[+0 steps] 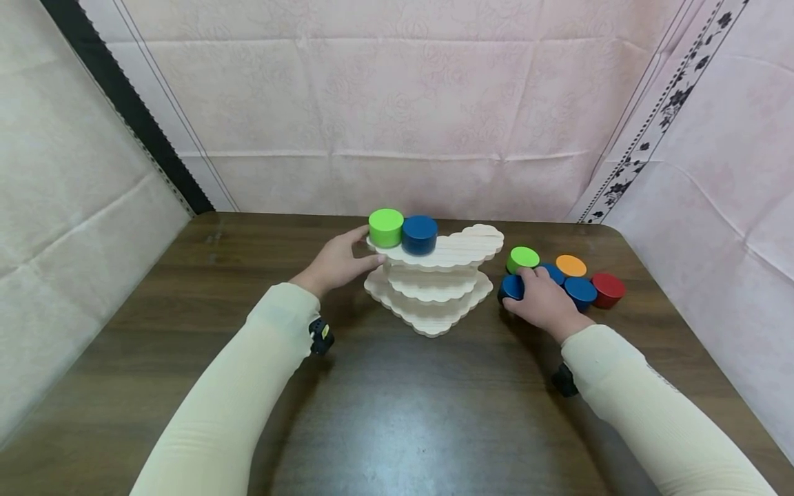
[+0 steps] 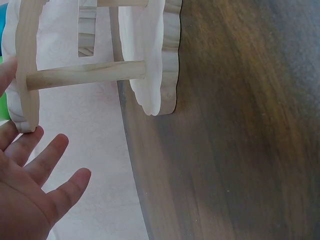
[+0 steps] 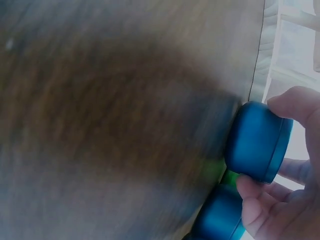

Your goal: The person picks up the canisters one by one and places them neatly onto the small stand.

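A pale wooden three-tier stand (image 1: 428, 310) with scalloped edges is in the middle of the table. My left hand (image 1: 343, 262) grips the left end of its top tier, thumb at the front edge; the left wrist view shows the other fingers (image 2: 72, 187) spread out below. On that tier a green round tin (image 1: 386, 229) and a blue round tin (image 1: 419, 235) stand side by side, close to this hand. To the right of the stand, my right hand (image 1: 546, 303) holds another blue tin (image 3: 257, 142) between thumb and fingers, beside a cluster of tins.
In the cluster are a green tin (image 1: 523, 258), an orange tin (image 1: 571, 265), a red tin (image 1: 608, 290) and two more blue ones, the nearer blue tin (image 1: 580, 292) beside my right hand. Pale cloth (image 1: 384, 103) hangs behind the brown table (image 1: 397, 427) and on both sides.
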Demonstrator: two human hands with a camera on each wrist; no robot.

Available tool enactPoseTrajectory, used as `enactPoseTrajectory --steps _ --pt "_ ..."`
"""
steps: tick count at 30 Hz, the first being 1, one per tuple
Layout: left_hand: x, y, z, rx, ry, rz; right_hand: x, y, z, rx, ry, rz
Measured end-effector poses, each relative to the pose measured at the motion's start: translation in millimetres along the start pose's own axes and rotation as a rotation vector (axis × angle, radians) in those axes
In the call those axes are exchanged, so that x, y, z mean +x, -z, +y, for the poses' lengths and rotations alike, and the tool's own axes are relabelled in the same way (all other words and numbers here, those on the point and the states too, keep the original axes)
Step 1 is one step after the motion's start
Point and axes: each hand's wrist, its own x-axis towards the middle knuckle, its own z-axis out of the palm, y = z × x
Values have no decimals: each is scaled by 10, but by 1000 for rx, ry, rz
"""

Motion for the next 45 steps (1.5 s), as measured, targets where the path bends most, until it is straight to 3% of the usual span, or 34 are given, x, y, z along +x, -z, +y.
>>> enactPoseTrajectory --steps 12,26,34,45 --pt "-23 3 13 -7 11 -2 -126 151 -24 65 43 99" --pt "-10 -14 8 -23 17 5 -295 535 -216 164 97 316" --pt "-17 -21 -5 -21 5 10 -327 657 -456 199 147 346" --pt "-17 -15 6 -16 7 13 -260 631 -721 243 189 342"
